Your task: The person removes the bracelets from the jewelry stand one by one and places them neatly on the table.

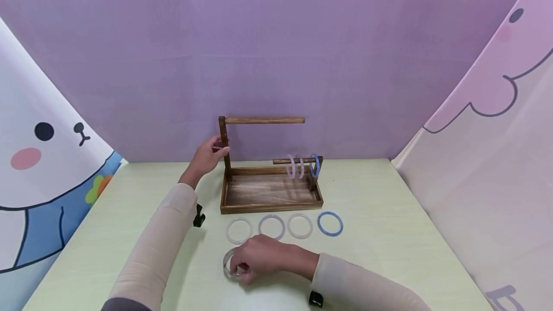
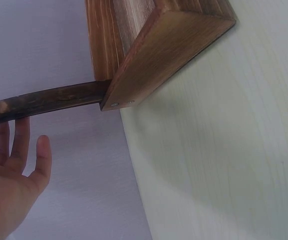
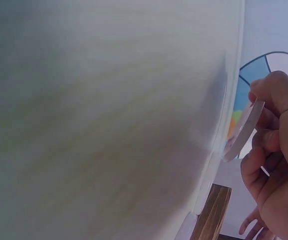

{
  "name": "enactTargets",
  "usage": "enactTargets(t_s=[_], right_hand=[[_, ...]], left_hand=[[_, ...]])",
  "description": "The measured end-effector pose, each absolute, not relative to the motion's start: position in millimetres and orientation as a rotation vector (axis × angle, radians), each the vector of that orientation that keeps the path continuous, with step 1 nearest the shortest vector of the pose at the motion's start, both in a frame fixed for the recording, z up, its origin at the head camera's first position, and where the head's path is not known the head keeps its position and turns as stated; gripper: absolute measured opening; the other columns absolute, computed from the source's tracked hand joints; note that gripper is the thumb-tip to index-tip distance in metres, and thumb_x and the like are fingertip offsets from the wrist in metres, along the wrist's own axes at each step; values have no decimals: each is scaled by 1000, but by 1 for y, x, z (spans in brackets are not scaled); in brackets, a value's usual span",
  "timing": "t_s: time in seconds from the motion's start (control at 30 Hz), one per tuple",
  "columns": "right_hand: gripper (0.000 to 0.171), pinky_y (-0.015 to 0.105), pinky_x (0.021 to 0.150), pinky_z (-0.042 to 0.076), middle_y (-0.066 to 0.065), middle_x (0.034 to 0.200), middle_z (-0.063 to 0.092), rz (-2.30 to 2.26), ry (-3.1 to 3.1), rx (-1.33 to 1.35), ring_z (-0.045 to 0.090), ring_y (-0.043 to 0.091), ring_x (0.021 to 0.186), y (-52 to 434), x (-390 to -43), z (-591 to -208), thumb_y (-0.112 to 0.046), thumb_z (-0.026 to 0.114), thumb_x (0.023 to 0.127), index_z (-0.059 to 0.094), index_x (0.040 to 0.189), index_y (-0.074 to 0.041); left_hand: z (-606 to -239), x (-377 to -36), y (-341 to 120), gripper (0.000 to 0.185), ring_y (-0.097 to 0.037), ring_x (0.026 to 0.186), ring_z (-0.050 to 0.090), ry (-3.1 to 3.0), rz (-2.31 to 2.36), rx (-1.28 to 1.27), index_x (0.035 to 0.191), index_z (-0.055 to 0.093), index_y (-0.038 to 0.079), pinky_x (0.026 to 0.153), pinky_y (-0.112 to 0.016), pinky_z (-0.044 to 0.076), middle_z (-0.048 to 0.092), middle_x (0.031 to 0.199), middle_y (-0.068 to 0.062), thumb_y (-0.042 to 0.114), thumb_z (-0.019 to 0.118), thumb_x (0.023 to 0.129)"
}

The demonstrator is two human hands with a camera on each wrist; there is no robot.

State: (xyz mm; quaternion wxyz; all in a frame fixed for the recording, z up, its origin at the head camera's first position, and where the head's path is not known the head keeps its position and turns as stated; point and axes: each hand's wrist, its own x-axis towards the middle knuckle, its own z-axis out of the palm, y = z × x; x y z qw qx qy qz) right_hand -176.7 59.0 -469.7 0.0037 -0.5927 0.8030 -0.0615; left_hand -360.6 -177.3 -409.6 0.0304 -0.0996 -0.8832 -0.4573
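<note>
My left hand [image 1: 205, 156] grips the tall left post [image 2: 49, 100] of a brown wooden rack [image 1: 272, 208], thumb in front and fingers behind. In the left wrist view the little finger stands away from the post. Low over the front of the table, my right hand [image 1: 264, 258] pinches a clear, greyish bangle [image 1: 226, 263] between thumb and fingers. That bangle [image 3: 244, 131] looks tilted on edge in the right wrist view. Behind this hand lie a clear bangle [image 1: 228, 237], a lilac bangle [image 1: 283, 228], a pale pink bangle [image 1: 311, 227] and a blue bangle [image 1: 342, 227].
Nothing hangs on the rack's upper bar [image 1: 265, 120]. On its lower bar [image 1: 281, 161] hang pale lilac bangles [image 1: 291, 167] and, near the right post, blue ones [image 1: 317, 167]. The pale table [image 1: 371, 263] meets a purple backdrop [image 1: 345, 61] behind the rack.
</note>
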Motion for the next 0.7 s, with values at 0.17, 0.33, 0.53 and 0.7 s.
enactTargets(t_s=[0.17, 0.33, 0.53, 0.7], right_hand=[[18, 6, 52, 28, -24, 68, 50, -176, 2521, -1849, 35, -15, 59, 59, -177, -471, -27, 80, 76, 72, 89, -35], [17, 7, 51, 28, -24, 68, 50, -174, 2517, -1841, 35, -15, 59, 59, -177, -473, -27, 80, 76, 70, 87, -35], [16, 7, 51, 29, -24, 69, 50, -155, 2513, -1831, 36, -14, 60, 58, -178, -475, -28, 80, 76, 70, 86, -35], [15, 8, 51, 30, -24, 70, 51, -125, 2484, -1806, 38, -14, 61, 57, -178, -473, -29, 80, 78, 69, 86, -36]], left_hand=[[-408, -360, -177, 43, -39, 124, 60, -2725, -1409, -311, 144, 50, 8, 99, -55, 51, 60, 134, -20, 27, 57, 106], [-409, -360, -177, 42, -39, 125, 59, -2732, -1401, -313, 144, 50, 9, 99, -55, 51, 60, 134, -20, 26, 56, 106], [-410, -361, -178, 42, -39, 126, 59, -2739, -1387, -308, 144, 50, 9, 100, -55, 51, 59, 136, -20, 26, 56, 106], [-410, -361, -179, 42, -40, 126, 59, -2739, -1391, -311, 144, 49, 9, 100, -55, 51, 59, 136, -21, 25, 56, 106]])
